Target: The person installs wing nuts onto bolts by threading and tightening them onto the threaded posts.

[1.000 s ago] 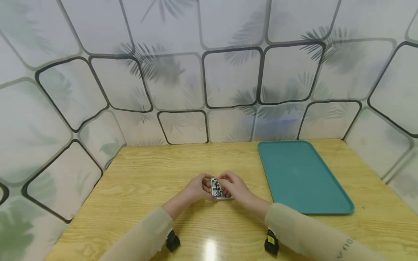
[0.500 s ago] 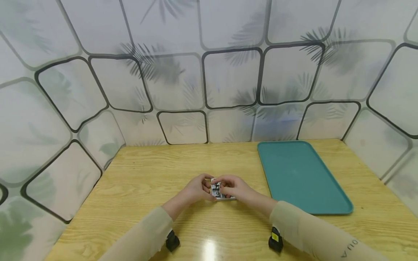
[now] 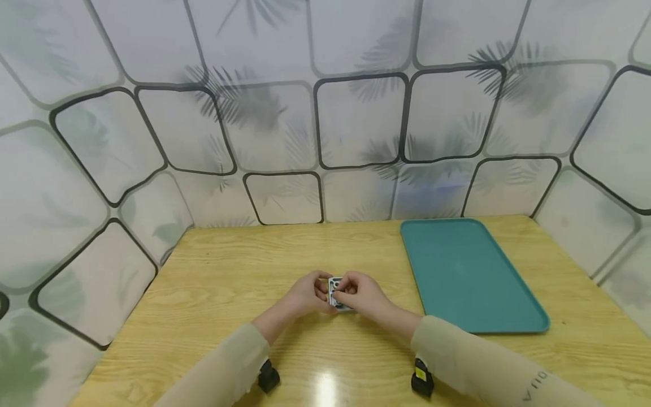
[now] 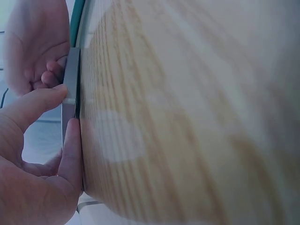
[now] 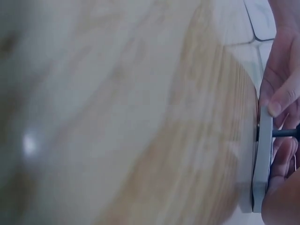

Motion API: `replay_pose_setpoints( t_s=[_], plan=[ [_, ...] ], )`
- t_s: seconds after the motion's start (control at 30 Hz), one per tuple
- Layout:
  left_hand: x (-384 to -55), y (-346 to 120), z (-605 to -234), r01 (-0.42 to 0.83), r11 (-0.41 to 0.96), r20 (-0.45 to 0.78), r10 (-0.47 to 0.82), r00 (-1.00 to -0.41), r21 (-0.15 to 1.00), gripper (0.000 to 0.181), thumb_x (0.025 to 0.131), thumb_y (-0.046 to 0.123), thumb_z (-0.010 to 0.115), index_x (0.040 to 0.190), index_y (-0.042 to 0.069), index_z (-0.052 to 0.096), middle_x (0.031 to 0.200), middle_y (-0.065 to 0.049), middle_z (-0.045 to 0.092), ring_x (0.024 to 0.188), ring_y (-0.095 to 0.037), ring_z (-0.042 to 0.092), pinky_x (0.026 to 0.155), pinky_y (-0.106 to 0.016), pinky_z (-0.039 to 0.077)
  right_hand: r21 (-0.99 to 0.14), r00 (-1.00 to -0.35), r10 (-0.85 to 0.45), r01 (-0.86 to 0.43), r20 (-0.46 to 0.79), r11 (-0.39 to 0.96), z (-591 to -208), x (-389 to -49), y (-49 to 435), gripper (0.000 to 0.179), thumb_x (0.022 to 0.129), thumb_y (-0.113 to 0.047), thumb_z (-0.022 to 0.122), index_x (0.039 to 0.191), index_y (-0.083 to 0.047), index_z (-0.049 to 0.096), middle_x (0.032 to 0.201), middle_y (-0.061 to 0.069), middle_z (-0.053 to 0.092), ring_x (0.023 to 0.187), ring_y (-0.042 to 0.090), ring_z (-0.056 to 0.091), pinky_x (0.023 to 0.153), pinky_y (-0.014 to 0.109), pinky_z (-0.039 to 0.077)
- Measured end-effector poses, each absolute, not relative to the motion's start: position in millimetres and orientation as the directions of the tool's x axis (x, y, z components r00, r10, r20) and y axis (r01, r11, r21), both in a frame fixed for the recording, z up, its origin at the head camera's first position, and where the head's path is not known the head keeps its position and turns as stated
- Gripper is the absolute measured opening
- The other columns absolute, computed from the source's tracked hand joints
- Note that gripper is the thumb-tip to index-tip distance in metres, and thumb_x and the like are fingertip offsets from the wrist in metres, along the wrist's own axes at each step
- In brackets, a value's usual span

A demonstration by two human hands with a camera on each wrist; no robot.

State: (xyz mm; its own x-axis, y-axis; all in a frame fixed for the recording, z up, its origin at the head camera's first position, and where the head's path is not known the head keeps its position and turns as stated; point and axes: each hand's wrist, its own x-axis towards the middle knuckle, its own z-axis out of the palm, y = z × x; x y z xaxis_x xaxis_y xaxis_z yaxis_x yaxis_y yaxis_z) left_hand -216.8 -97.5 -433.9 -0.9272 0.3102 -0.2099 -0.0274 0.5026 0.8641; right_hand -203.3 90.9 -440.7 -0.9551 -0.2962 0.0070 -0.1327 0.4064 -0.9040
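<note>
A small silver metal plate (image 3: pixel 333 284) with cutouts lies on the wooden table between both hands. My left hand (image 3: pixel 306 294) grips its left edge, thumb near the front corner. Over the plate's right part is my right hand (image 3: pixel 368 295), its thumb and index finger bent together in a pinch. In the right wrist view a dark pin (image 5: pixel 283 133) with a wider head stands out from the face of the plate (image 5: pixel 263 161); the head runs off the frame edge. The right fingers appear to pinch this pin, though their contact is mostly hidden.
A teal tray (image 3: pixel 460 265) lies on the right side of the wooden table (image 3: pixel 244 254). Patterned curtain-like walls (image 3: pixel 361 121) enclose the table at the back and sides. Each wrist carries a black camera.
My right hand spread its fingers over the plate half a second ago and has since drawn them into a pinch, shifting slightly left. The left hand and plate stay in place.
</note>
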Motion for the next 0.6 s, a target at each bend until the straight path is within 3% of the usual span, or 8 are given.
replay_pose_setpoints(
  t_s=[0.2, 0.37, 0.5, 0.6],
  plan=[
    [-217, -99, -433, -0.018, 0.499, -0.202, 0.316, -0.927, 0.866, 0.076, 0.075, -0.006, 0.09, 0.143, -0.002, 0.057, 0.106, -0.011, 0.063, 0.089, -0.017, 0.061, 0.077, -0.026, 0.052, -0.878, -0.984, -0.177, -0.094, 0.01, 0.47, -441, -200, 82, 0.021, 0.094, -0.01, 0.078, 0.081, -0.009, 0.061, 0.08, 0.003, 0.063, 0.069, 0.013, 0.05, 0.061, 0.025, 0.042],
    [-216, -100, -434, -0.031, 0.482, -0.21, 0.321, -0.923, 0.876, 0.075, 0.076, -0.006, 0.089, 0.144, -0.002, 0.056, 0.106, -0.011, 0.062, 0.089, -0.017, 0.059, 0.076, -0.026, 0.051, -0.863, -0.99, -0.142, -0.089, 0.02, 0.497, -441, -198, 79, 0.023, 0.094, -0.015, 0.08, 0.082, -0.009, 0.062, 0.08, 0.004, 0.063, 0.068, 0.013, 0.051, 0.058, 0.025, 0.042],
    [-215, -99, -434, -0.033, 0.482, -0.21, 0.319, -0.924, 0.876, 0.076, 0.076, -0.007, 0.089, 0.144, -0.002, 0.056, 0.105, -0.01, 0.062, 0.089, -0.017, 0.059, 0.076, -0.026, 0.051, -0.912, -0.984, -0.177, -0.07, -0.002, 0.404, -438, -196, 84, 0.017, 0.102, -0.02, 0.071, 0.099, -0.005, 0.063, 0.084, 0.006, 0.064, 0.07, 0.014, 0.054, 0.06, 0.025, 0.046],
    [-215, -99, -434, -0.03, 0.488, -0.208, 0.316, -0.926, 0.873, 0.076, 0.075, -0.006, 0.09, 0.143, -0.001, 0.057, 0.105, -0.01, 0.061, 0.089, -0.017, 0.059, 0.077, -0.026, 0.05, -0.956, -0.967, -0.256, -0.078, 0.003, 0.283, -437, -198, 92, 0.02, 0.106, -0.014, 0.059, 0.117, 0.003, 0.059, 0.085, 0.009, 0.062, 0.072, 0.014, 0.054, 0.064, 0.026, 0.048]
  ],
)
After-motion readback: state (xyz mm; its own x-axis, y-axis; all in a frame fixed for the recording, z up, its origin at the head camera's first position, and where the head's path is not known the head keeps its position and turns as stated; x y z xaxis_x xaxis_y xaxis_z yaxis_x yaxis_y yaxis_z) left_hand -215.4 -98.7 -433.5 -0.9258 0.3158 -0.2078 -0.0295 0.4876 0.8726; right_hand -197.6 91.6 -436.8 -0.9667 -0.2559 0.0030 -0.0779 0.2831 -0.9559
